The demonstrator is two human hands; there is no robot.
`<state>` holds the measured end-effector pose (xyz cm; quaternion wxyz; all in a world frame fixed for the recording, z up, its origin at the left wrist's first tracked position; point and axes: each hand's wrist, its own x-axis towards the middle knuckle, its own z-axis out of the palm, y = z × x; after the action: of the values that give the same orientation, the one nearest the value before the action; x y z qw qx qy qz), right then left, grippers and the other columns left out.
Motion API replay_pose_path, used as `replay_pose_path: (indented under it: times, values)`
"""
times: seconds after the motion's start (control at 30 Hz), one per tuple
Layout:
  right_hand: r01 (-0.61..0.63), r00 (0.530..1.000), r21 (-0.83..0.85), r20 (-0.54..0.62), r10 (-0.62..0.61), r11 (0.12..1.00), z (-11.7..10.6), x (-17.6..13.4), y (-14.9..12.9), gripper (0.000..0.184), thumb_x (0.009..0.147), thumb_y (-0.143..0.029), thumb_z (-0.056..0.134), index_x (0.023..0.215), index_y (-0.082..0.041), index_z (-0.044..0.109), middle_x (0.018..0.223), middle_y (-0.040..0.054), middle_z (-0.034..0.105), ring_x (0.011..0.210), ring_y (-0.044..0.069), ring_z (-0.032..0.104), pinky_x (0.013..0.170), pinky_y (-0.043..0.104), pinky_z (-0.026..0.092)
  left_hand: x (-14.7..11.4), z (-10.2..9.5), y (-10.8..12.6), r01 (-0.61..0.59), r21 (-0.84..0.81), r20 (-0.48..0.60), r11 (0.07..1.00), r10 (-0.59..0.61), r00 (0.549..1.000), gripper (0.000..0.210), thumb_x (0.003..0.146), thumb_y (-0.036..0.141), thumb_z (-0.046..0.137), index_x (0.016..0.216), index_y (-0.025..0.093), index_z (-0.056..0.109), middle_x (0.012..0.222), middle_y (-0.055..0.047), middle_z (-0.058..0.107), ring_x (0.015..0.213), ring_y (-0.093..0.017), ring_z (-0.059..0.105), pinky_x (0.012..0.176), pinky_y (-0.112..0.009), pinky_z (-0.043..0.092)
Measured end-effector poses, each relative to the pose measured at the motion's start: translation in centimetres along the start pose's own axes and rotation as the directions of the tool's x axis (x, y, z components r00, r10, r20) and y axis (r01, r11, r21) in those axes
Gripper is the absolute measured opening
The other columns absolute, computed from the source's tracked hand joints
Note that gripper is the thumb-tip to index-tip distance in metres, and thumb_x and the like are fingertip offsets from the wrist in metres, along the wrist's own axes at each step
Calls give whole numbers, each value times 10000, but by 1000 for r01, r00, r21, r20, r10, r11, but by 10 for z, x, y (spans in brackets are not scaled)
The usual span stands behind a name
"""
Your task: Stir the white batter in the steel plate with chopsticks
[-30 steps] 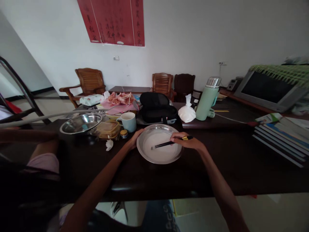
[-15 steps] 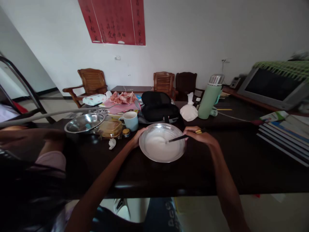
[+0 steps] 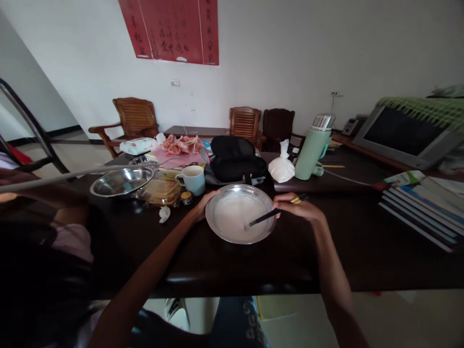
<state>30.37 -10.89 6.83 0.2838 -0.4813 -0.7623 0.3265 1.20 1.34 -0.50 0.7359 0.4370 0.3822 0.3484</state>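
A stack of books [image 3: 416,215] is piled at the right of the dark table [image 3: 355,241]. Behind it, a grey television [image 3: 402,133] is partly covered by a green fringed cloth [image 3: 420,110]. A pale green vacuum flask [image 3: 308,155] is topped by a silver cap. A black case [image 3: 235,164] is laid left of the flask, and a pale blue mug [image 3: 194,181] is set near it. A small jar [image 3: 186,197], a crumpled tissue [image 3: 164,213] and a steel basin [image 3: 123,181] are placed farther left. A red poster [image 3: 174,29] marked with black characters is fixed to the wall [image 3: 282,48].
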Motion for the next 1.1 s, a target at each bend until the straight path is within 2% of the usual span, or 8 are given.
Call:
replay_pose_path:
  times: [0.07, 0.23, 0.43, 0.6, 0.7, 0.8, 1.0, 1.1]
  values:
    - [47, 998, -13, 45, -46, 999, 9, 5, -3, 284, 866, -415, 500, 806, -187, 658, 774, 21, 680, 776, 192, 608, 708, 294, 462, 0, -1, 0, -1, 8, -6, 1000, 1, 1000, 241, 777, 365, 610, 808, 143, 700, 659, -50, 701, 598, -193, 618, 615, -296, 445]
    - [-23, 974, -75, -228, 5, 997, 6, 7, 2, 255, 869, -369, 474, 748, -194, 616, 701, 7, 643, 719, 181, 588, 662, 292, 450, 2, -2, -1, -45, 6, 11, 999, 45, 999, 237, 774, 345, 610, 816, 134, 707, 651, -45, 698, 587, -181, 607, 615, -288, 442]
    - [31, 999, -9, 10, -31, 999, 12, 9, -1, 249, 851, -396, 523, 790, -188, 645, 750, 16, 673, 752, 191, 620, 678, 287, 456, 0, -1, -1, -18, 16, -9, 1000, 19, 1000, 245, 763, 366, 620, 808, 141, 706, 660, -50, 706, 606, -193, 614, 619, -293, 443]
    - [-14, 983, -45, -185, 6, 999, 2, 4, 4, 250, 862, -355, 496, 744, -186, 636, 719, 10, 655, 721, 181, 603, 681, 292, 453, -1, 0, 0, -35, 1, 5, 999, 35, 999, 229, 763, 351, 618, 809, 144, 703, 662, -41, 703, 605, -185, 610, 625, -291, 448]
    - [-23, 995, 3, -93, 24, 1000, -3, -2, 1, 260, 867, -361, 496, 746, -180, 639, 693, 18, 659, 715, 185, 616, 703, 299, 459, -1, 1, 1, -11, -2, -7, 1000, 11, 1000, 229, 780, 346, 597, 791, 145, 705, 642, -39, 697, 601, -186, 608, 620, -290, 444]
    - [27, 999, 14, 46, -27, 1000, 9, 5, -3, 238, 859, -373, 520, 796, -183, 648, 757, 19, 667, 760, 185, 614, 700, 287, 454, -1, -1, 0, 16, 10, -28, 1000, -16, 999, 248, 792, 358, 585, 791, 141, 705, 641, -46, 698, 582, -186, 604, 604, -293, 439]
    - [-24, 979, -22, -204, 19, 999, 1, 3, 3, 260, 863, -389, 496, 765, -189, 631, 723, 10, 654, 737, 184, 602, 702, 296, 447, -1, 0, 0, -43, -14, 23, 999, 44, 999, 226, 774, 336, 615, 863, 146, 700, 675, -37, 707, 599, -177, 614, 615, -283, 449]
    - [-26, 999, 61, -27, 27, 998, -2, -2, -2, 269, 857, -401, 517, 773, -183, 650, 699, 18, 676, 724, 191, 633, 715, 302, 466, -2, 1, 1, -21, -12, 9, 1000, 22, 1000, 223, 779, 340, 610, 836, 145, 699, 643, -32, 698, 576, -173, 606, 601, -281, 447]
